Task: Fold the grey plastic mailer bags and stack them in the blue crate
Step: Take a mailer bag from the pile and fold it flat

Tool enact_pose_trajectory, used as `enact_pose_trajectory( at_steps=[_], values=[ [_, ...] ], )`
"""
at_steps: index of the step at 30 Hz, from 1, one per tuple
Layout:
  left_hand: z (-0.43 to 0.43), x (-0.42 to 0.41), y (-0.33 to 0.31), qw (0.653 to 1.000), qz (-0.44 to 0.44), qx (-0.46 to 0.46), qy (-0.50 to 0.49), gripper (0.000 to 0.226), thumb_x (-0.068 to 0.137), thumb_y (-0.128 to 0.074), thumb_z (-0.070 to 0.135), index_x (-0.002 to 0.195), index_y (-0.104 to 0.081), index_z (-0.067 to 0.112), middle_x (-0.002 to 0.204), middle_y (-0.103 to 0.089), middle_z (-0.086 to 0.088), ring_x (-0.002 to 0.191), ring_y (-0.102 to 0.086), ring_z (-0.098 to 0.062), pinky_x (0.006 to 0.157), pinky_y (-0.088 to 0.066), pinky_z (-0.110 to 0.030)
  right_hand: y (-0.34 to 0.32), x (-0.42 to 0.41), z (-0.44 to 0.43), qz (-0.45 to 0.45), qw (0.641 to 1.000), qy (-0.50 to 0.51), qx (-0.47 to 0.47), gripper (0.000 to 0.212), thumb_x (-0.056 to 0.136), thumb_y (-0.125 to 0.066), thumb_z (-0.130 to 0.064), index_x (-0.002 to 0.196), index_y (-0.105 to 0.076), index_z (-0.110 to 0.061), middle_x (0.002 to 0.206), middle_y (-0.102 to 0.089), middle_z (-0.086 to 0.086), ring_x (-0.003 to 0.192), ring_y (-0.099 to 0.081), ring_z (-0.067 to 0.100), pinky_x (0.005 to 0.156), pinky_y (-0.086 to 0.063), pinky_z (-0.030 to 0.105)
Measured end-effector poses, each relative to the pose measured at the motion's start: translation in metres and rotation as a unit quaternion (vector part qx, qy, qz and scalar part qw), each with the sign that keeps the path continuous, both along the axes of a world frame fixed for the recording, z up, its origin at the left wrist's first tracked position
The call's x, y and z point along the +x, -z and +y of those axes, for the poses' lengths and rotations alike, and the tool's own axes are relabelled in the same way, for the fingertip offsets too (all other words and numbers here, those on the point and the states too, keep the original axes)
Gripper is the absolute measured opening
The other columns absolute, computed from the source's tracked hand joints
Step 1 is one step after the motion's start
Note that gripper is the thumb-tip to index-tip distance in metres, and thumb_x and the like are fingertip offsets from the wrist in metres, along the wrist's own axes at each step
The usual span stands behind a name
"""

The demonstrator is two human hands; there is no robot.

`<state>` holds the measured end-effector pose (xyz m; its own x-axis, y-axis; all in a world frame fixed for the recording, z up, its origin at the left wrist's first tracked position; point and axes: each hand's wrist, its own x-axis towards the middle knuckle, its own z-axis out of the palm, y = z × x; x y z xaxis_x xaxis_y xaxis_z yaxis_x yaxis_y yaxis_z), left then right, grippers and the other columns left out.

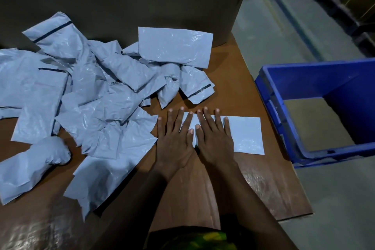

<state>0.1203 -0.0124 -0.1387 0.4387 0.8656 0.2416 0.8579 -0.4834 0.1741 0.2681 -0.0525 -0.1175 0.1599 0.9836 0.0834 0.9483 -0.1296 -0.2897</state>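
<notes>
Pressing down on one folded mailer bag [246, 134] with both hands, fingers straight and spread wide, gripping nothing. With the left hand [174, 142] flat over the left end of this bag and partly on the bare table [253, 178]; with the right hand [213, 140] flat on the middle part, thumbs close together. Probably done so to push the air out and to sharpen the crease, because of the tendency of thin plastic to spring open again.

Working at the near right part of the table, just beside the blue crate [304, 79], most likely for a short way from fold to stack. Seeing no grey bag in the visible part of the crate, only a brown bottom; judging the task therefore as close to its beginning.

Leaving to the left a loose pile of crumpled mailer bags [91, 97], overlapping one another, near the hands but out of the folding area. Noticing also, at the far side and resting on the edge of this pile, one flat rectangular bag [174, 46], seemingly smoothed already but not yet in the crate.

Next, by judgement: folding once more or lifting toward the crate on the right. Needing a firm pinch along the folded edge. Risk of unfolding or sliding on the smooth table upon release of the pressure.
</notes>
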Motion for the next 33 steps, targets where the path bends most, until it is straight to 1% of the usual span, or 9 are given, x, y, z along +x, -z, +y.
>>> enact_pose_trajectory(
  at_steps=[4,10,13,16,18,21,25,28,33],
  values=[
    [-0.003,0.004,0.002,1.000,-0.003,0.001,-0.015,0.055,0.110,-0.027,0.039,0.164,-0.021,0.028,0.172,-0.011,-0.003,0.160,-0.004,-0.028,0.125,-0.013,-0.060,0.005,0.008,0.005,-0.011,0.998,-0.016,-0.051,0.065,0.106,-0.008,-0.058,0.165,-0.012,-0.032,0.173,0.003,-0.004,0.158,0.014,0.024,0.128,0.006,0.050],
    [-0.002,0.006,0.004,1.000,0.008,0.001,-0.018,0.056,0.110,-0.026,0.041,0.164,-0.020,0.028,0.172,-0.012,-0.003,0.159,-0.006,-0.026,0.123,-0.015,-0.061,0.002,0.015,0.009,-0.004,0.996,-0.032,-0.084,0.071,0.101,0.003,-0.061,0.165,-0.002,-0.032,0.170,0.016,-0.006,0.156,0.024,0.025,0.125,0.017,0.046],
    [-0.002,0.005,0.004,1.000,-0.006,-0.004,-0.016,0.056,0.110,-0.022,0.041,0.164,-0.023,0.026,0.172,-0.015,-0.003,0.159,-0.010,-0.027,0.122,-0.017,-0.062,-0.002,0.013,0.008,0.027,0.996,-0.036,-0.075,0.079,0.096,0.012,-0.067,0.165,-0.004,-0.031,0.171,0.012,-0.007,0.156,0.023,0.022,0.126,0.013,0.048],
    [-0.002,0.003,0.002,1.000,-0.005,-0.004,-0.011,0.057,0.109,-0.019,0.043,0.163,-0.027,0.024,0.171,-0.020,-0.005,0.159,-0.014,-0.028,0.123,-0.016,-0.061,0.000,0.016,-0.007,0.028,0.998,0.019,-0.049,0.066,0.105,-0.007,-0.060,0.165,-0.009,-0.032,0.172,0.006,-0.008,0.158,0.017,0.019,0.127,0.010,0.047],
    [-0.002,0.002,0.001,1.000,-0.005,-0.005,-0.006,0.058,0.109,-0.018,0.043,0.163,-0.028,0.023,0.170,-0.021,-0.005,0.158,-0.014,-0.029,0.124,-0.014,-0.061,0.001,0.027,-0.027,0.019,0.997,0.072,-0.034,0.064,0.106,-0.013,-0.063,0.165,-0.009,-0.037,0.172,0.005,-0.011,0.157,0.019,0.016,0.128,0.011,0.044],
    [-0.003,0.003,0.002,1.000,-0.008,-0.007,-0.003,0.059,0.108,-0.020,0.042,0.162,-0.029,0.021,0.170,-0.022,-0.006,0.158,-0.014,-0.030,0.125,-0.013,-0.061,-0.001,0.042,-0.048,0.035,0.991,0.131,-0.016,0.066,0.106,-0.017,-0.067,0.164,-0.012,-0.038,0.173,0.001,-0.011,0.158,0.016,0.014,0.129,0.005,0.044],
    [-0.004,0.004,-0.001,1.000,-0.020,-0.006,-0.009,0.059,0.108,-0.021,0.042,0.161,-0.032,0.020,0.170,-0.022,-0.008,0.158,-0.014,-0.029,0.125,-0.012,-0.059,-0.006,0.041,-0.046,0.034,0.988,0.146,-0.035,0.068,0.105,-0.014,-0.069,0.165,-0.012,-0.036,0.173,0.002,-0.007,0.158,0.017,0.019,0.128,0.008,0.046],
    [-0.001,0.012,-0.015,0.999,-0.025,0.013,0.047,0.059,0.108,-0.027,0.038,0.163,-0.026,0.016,0.171,-0.016,-0.009,0.159,-0.007,-0.030,0.127,-0.009,-0.055,-0.012,0.033,-0.041,0.013,0.990,0.136,-0.042,0.066,0.106,-0.010,-0.062,0.165,-0.012,-0.033,0.173,0.004,-0.003,0.158,0.018,0.025,0.126,0.015,0.048],
    [0.003,0.036,-0.009,0.990,-0.035,0.042,0.126,0.057,0.111,-0.031,0.038,0.164,-0.022,0.019,0.172,-0.013,-0.005,0.159,-0.004,-0.030,0.127,-0.011,-0.056,-0.009,0.041,-0.036,-0.017,0.988,0.143,-0.063,0.060,0.108,-0.011,-0.059,0.164,-0.005,-0.038,0.172,0.012,-0.004,0.157,0.022,0.024,0.125,0.013,0.056]
  ],
)
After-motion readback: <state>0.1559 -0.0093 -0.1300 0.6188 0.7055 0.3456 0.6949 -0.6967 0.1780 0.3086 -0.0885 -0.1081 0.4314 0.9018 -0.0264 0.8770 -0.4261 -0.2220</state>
